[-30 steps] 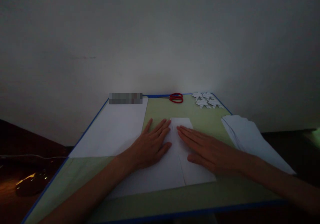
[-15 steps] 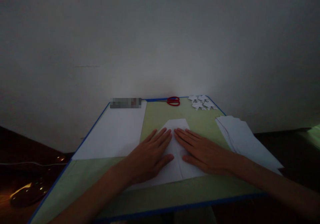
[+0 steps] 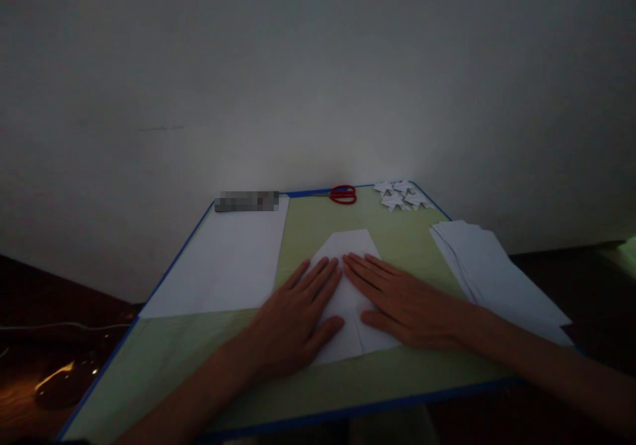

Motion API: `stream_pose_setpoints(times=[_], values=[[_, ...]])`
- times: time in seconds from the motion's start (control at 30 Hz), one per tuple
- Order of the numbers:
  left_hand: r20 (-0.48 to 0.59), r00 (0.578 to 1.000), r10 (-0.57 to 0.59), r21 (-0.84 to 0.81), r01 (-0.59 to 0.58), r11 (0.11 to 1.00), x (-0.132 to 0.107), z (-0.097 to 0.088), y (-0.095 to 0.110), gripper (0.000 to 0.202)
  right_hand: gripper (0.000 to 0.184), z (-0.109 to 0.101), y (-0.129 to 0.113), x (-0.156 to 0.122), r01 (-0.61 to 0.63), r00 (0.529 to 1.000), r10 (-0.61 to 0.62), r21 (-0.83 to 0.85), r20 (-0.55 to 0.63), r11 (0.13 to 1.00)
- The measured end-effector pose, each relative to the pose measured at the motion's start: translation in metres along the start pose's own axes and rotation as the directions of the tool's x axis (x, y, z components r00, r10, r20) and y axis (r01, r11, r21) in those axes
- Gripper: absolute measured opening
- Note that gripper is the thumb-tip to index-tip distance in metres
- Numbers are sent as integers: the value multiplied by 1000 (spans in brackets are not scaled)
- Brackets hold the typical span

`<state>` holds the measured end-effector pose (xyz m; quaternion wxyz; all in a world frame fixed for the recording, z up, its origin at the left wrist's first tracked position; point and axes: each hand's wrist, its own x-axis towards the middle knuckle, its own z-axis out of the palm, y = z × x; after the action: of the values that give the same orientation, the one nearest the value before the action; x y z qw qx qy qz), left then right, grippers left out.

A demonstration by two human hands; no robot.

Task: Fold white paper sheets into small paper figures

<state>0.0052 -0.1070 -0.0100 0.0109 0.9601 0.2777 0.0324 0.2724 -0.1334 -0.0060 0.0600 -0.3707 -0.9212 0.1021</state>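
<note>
Head camera: both sides of my grip are released, palms down with fingers stretched out flat, clasping nothing. My left grip (image 3: 302,309) lies across the left part of a folded white paper (image 3: 350,302), and my right grip (image 3: 410,306) lies across its right part, the two sets of fingertips close together but apart. The folded paper rests on the green surface (image 3: 169,359), around its middle and short of the blue near edge. Its far end narrows with slanted corners, and a seam runs inward from its near side, between my thumbs. Along the left edge, toward the far left corner, lies flat white paper (image 3: 223,259), with a pixelated bar (image 3: 247,201) across its far end. Red-handled scissors (image 3: 350,203) lie by the middle of the far edge, blades pointing left. Four small folded pieces (image 3: 394,201) sit in the far right corner. A fanned paper stack (image 3: 497,273) covers part of the right edge, near my right forearm.
</note>
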Motion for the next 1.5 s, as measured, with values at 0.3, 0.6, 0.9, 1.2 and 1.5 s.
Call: stream_pose_setpoints(times=[0.3, 0.6, 0.9, 1.2, 1.5], values=[[-4, 1000, -12, -14, 12, 1000, 1, 1, 0, 75, 77, 8, 4, -1, -9, 999, 8, -8, -33, 1000], [12, 1000, -24, -17, 24, 1000, 2, 3, 1, 74, 79, 11, 2, -2, -26, 999, 25, -35, -42, 999], [-5, 1000, -14, -35, 14, 999, 1, 3, 0, 74, 81, 9, -1, -1, -33, 999, 32, -46, -31, 998], [-13, 1000, -19, -51, 18, 999, 1, 3, 0, 74, 86, 13, -2, -3, -37, 998, 34, -66, -54, 997], [-5, 1000, -27, -56, 27, 998, 1, 4, 0, 72, 90, 17, -8, -14, -86, 994, 78, -103, -76, 991]])
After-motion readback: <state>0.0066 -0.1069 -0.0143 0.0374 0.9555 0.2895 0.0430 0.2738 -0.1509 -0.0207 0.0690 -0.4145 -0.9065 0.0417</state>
